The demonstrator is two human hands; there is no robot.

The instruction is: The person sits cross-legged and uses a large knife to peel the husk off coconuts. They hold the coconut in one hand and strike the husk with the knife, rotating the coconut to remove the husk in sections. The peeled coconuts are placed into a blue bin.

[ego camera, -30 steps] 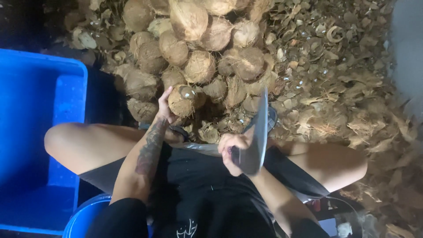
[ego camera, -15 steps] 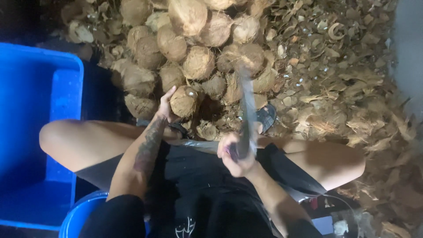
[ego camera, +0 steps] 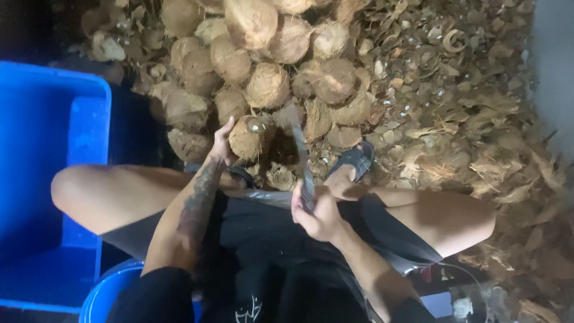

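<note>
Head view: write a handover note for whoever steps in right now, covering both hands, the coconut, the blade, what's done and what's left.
Left hand: grips the round brown husked coconut from its left side, holding it in front of the knees.
Right hand: closed on the handle of the long grey metal blade, which is blurred and points up towards the coconut.
Around: heap of brown husked coconuts ahead, husk scraps to the right, blue plastic crate to the left.
Done: the held coconut shows a pale chipped spot on top.
Left: it is not split open; the heap looks untouched.
</note>
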